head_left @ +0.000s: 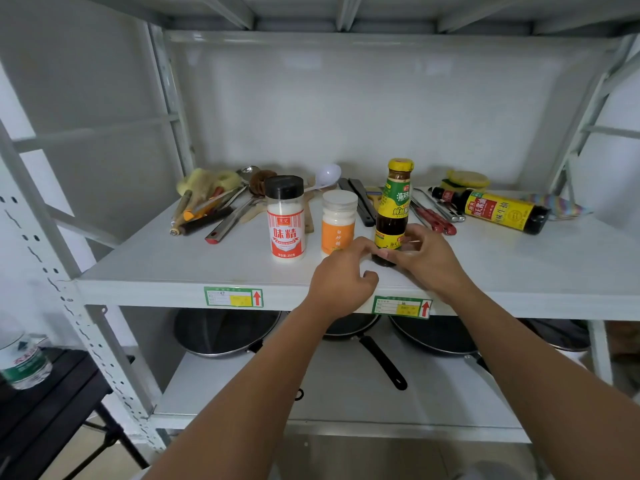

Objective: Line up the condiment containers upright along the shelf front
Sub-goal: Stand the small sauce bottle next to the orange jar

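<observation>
While your right hand pinches the upright sauce bottle near the shelf front edge, your left hand, fingers curled, touches its base.

Between my fingers, a dark sauce bottle with a yellow cap stands upright. Left of my grip stand an orange-labelled jar and a black-capped shaker; far right, a soy sauce bottle lies flat.

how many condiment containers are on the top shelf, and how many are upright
4, with 3 upright: MSG shaker, orange jar, and sauce bottle held by both hands. The soy bottle lies on its side at back right.
</observation>
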Tool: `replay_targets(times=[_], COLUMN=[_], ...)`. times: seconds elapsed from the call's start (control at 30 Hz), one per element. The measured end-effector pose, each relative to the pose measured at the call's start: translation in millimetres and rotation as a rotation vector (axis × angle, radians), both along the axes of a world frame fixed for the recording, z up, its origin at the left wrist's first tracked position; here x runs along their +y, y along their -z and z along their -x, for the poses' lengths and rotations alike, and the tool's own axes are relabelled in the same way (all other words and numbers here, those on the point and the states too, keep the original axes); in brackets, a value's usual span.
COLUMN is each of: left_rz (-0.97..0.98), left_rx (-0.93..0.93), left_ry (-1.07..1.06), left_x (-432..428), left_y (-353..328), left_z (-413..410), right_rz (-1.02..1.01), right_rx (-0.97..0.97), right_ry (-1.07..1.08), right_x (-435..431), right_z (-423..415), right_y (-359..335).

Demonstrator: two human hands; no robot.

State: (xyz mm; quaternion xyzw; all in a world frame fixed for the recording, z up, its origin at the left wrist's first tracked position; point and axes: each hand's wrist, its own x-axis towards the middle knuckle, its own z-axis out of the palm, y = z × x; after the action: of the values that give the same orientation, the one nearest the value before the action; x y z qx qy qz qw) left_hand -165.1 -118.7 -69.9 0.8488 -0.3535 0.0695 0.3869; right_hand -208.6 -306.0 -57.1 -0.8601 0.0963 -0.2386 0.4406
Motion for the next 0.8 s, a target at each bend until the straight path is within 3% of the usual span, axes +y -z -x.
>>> replay_targets(times=[0.27, 0.8], left_rz=[-0.003, 0.022], left_rx=[0.033, -0.062], left_ry=[-0.021, -0.12], left_x=[0.7, -4.9], left_y=[-3.4, -2.7], left_z=[1.7, 9.0], right_rz=[-0.015, 0.185], right_rx=[0.073, 0.051], right_ry=[-0.093, 0.068], right_x=[-3.0, 7.8], right_z=[3.9, -3.0], right_y=[-3.3, 2.3])
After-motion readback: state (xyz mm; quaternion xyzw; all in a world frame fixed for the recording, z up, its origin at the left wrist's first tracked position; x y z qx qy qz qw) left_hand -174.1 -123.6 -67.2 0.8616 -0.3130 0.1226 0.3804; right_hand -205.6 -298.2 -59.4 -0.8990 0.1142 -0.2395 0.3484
